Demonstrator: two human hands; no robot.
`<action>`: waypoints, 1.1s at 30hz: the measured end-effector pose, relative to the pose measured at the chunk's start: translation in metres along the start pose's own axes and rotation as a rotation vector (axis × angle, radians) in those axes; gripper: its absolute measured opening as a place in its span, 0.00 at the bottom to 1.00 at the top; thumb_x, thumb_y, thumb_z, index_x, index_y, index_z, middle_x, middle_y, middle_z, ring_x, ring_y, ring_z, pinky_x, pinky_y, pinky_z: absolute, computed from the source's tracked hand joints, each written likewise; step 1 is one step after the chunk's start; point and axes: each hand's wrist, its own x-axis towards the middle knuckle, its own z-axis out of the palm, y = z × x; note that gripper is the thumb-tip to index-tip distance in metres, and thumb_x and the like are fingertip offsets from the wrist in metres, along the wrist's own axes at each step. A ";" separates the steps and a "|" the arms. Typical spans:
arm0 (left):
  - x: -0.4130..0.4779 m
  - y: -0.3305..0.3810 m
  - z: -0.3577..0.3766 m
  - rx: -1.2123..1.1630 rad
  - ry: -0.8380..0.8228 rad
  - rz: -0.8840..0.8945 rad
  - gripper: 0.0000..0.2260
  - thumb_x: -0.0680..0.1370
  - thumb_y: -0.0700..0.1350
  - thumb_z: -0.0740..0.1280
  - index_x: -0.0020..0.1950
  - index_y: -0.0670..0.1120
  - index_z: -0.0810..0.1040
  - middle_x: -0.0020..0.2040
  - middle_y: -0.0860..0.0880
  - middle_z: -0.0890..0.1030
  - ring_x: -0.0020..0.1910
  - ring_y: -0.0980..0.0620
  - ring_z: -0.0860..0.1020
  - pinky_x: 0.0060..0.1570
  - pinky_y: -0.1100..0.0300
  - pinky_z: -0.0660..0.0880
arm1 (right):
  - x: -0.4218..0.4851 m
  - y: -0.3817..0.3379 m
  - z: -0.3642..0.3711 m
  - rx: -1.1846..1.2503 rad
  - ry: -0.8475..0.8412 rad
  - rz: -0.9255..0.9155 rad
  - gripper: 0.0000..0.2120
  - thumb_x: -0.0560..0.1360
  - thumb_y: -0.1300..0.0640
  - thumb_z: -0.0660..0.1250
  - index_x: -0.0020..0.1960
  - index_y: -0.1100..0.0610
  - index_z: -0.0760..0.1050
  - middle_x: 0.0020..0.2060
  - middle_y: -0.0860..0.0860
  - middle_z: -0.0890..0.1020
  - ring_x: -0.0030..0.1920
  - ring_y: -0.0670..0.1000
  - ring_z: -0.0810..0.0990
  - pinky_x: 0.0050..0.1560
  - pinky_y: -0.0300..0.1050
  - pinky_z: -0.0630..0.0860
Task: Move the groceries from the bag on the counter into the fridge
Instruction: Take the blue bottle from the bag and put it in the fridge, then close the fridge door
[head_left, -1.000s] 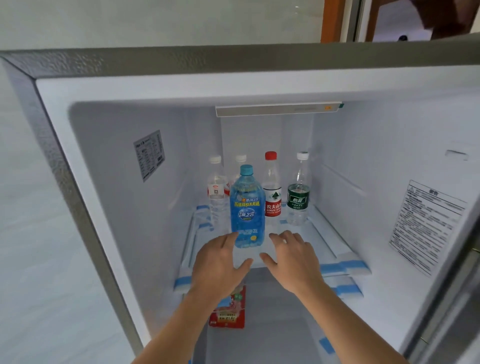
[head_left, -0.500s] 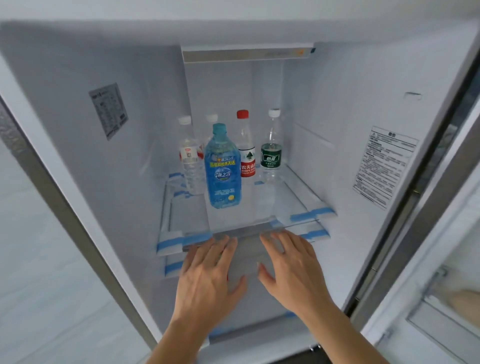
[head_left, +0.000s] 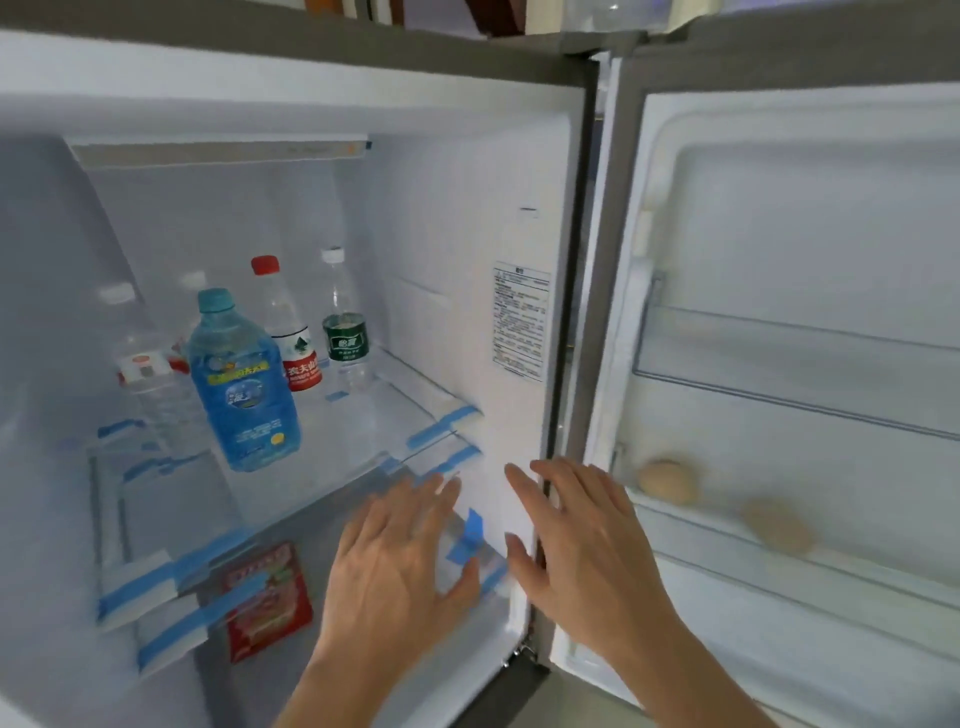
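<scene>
A large blue water bottle (head_left: 241, 384) stands upright near the front of the glass fridge shelf (head_left: 363, 447). Behind it stand a red-capped bottle (head_left: 291, 332), a green-labelled bottle (head_left: 344, 317) and a clear white-capped bottle (head_left: 148, 374). A red food packet (head_left: 265, 597) lies on the level below the shelf. My left hand (head_left: 395, 561) and my right hand (head_left: 582, 545) are both flat with straight fingers, holding nothing, out in front of the fridge's right side, apart from the bottles. The grocery bag is out of view.
The fridge door (head_left: 779, 364) stands open on the right, with two eggs (head_left: 667, 480) on a door rack. Blue tape and white foam blocks (head_left: 137, 590) sit on the shelf edges. A label sticker (head_left: 521, 322) is on the right inner wall.
Both hands have let go of the blue bottle and drawn back out of the fridge, drifting right. The view has swung right, bringing the open door and its eggs into sight.
</scene>
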 end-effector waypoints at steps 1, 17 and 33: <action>0.006 0.013 0.006 -0.026 -0.006 0.043 0.29 0.71 0.61 0.62 0.68 0.49 0.76 0.64 0.48 0.80 0.63 0.44 0.79 0.59 0.43 0.77 | -0.011 0.011 -0.009 -0.040 0.010 0.041 0.25 0.74 0.45 0.61 0.68 0.53 0.75 0.58 0.53 0.80 0.61 0.56 0.78 0.63 0.55 0.75; 0.032 0.264 0.046 -0.352 -0.065 0.594 0.30 0.72 0.60 0.64 0.73 0.53 0.70 0.71 0.54 0.74 0.71 0.49 0.71 0.68 0.46 0.70 | -0.203 0.175 -0.139 -0.407 0.056 0.564 0.27 0.72 0.44 0.66 0.69 0.52 0.74 0.59 0.51 0.80 0.60 0.54 0.78 0.63 0.54 0.75; 0.004 0.334 0.059 -0.272 -0.144 0.611 0.32 0.72 0.57 0.65 0.75 0.53 0.67 0.72 0.57 0.72 0.72 0.52 0.70 0.70 0.48 0.69 | -0.253 0.229 -0.130 -0.303 0.196 0.391 0.27 0.75 0.44 0.55 0.67 0.56 0.77 0.59 0.53 0.84 0.59 0.55 0.83 0.56 0.57 0.82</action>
